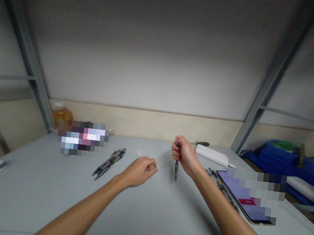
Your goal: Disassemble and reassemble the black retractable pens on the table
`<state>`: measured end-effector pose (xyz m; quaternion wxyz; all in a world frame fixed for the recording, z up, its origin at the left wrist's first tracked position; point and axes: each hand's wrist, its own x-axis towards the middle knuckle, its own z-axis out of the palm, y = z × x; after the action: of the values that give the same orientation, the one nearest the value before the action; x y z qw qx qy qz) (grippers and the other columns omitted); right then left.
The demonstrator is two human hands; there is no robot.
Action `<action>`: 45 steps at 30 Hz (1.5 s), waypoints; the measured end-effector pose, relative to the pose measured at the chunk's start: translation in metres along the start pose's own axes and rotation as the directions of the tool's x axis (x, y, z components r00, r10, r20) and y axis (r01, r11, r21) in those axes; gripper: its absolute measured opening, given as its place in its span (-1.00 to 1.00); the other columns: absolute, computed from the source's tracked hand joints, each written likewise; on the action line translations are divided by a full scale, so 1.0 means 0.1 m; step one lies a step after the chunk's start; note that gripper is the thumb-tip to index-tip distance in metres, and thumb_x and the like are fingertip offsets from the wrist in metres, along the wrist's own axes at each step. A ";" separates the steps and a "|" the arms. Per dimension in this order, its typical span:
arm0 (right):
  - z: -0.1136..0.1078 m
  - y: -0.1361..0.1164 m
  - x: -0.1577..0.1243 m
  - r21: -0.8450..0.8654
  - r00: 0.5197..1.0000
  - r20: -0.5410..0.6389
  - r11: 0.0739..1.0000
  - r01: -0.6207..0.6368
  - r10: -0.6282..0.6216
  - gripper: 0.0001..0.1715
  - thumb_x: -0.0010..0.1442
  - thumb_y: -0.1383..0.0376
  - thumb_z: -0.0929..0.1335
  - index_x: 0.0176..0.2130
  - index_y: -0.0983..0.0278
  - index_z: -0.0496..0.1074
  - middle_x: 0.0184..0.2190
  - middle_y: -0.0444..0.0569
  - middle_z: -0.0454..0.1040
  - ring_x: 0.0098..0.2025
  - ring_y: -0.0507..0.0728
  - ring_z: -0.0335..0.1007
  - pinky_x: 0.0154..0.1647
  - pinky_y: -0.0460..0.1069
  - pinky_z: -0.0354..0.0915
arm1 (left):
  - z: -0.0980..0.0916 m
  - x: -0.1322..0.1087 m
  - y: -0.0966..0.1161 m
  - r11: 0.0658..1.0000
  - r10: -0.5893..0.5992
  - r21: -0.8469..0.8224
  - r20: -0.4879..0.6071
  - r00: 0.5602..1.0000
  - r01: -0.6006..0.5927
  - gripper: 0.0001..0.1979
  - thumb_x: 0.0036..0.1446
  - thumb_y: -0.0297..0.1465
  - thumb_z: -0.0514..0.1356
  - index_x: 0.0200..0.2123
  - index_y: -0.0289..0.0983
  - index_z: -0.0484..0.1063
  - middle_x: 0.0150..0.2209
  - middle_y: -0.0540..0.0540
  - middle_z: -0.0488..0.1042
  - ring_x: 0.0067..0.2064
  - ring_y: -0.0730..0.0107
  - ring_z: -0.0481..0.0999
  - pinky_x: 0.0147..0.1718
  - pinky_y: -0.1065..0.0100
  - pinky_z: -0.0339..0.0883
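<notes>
Right then, a big grey table (146, 207) was seen, and everything else was placed by it. At the back right of the table a white tube (215, 156) was laid, and near the right edge a phone (242, 198) was laid flat with some pens (219, 182) just beside it. More dark pens (110, 162) were piled left of the table's middle. A bottle (61, 115) was stood at the back left corner.

Over the middle of the table a small dark pen (176, 169) was held tip down, above the top and not touching it. The right hand (185, 155) was closed tight around it. The left hand (141, 171) was curled loosely just above the table; whether something tiny was pinched in it could not be told.

The pen could be dropped if the grip was let go, and it might be rolled off the table. The phone could be bumped by the right arm.
</notes>
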<state>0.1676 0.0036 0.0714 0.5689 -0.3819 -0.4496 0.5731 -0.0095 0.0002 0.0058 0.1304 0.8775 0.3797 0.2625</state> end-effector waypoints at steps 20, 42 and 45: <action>-0.81 0.28 0.08 -0.998 0.994 -0.061 0.034 -0.058 -0.093 -0.78 0.01 0.34 0.30 -0.32 0.37 0.48 -0.40 0.08 0.50 -0.35 0.10 0.39 -0.37 -0.09 0.15 | 0.02 0.00 -0.01 1.000 -0.013 -0.016 0.006 1.000 0.013 -0.81 0.11 -0.32 0.02 -0.38 -0.27 0.39 -0.53 0.00 0.36 -0.44 0.46 0.32 -0.40 0.45 0.14; -1.00 0.17 -0.02 -0.949 0.993 -0.115 -0.294 -0.114 -0.017 -0.77 -0.01 0.45 0.27 -0.34 0.41 0.49 -0.32 0.23 0.47 -0.23 0.22 0.40 -0.32 -0.03 0.19 | 0.03 0.00 -0.02 1.000 -0.013 -0.016 0.009 1.000 0.013 -0.80 0.11 -0.32 0.02 -0.38 -0.27 0.39 -0.53 0.01 0.36 -0.45 0.47 0.31 -0.42 0.46 0.14; -1.02 0.14 -0.04 -0.931 0.990 -0.142 -0.335 -0.143 -0.028 -0.78 -0.01 0.39 0.29 -0.33 0.36 0.49 -0.30 0.21 0.46 -0.17 0.25 0.34 -0.30 0.01 0.19 | 0.02 -0.01 0.00 1.000 -0.018 -0.013 0.010 1.000 0.018 -0.81 0.11 -0.33 0.03 -0.37 -0.27 0.39 -0.53 0.01 0.36 -0.45 0.47 0.32 -0.41 0.45 0.14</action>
<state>0.2606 0.0089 0.0268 0.0101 -0.7357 -0.6766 -0.0292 -0.0091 -0.0001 0.0039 0.1406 0.8745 0.3850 0.2593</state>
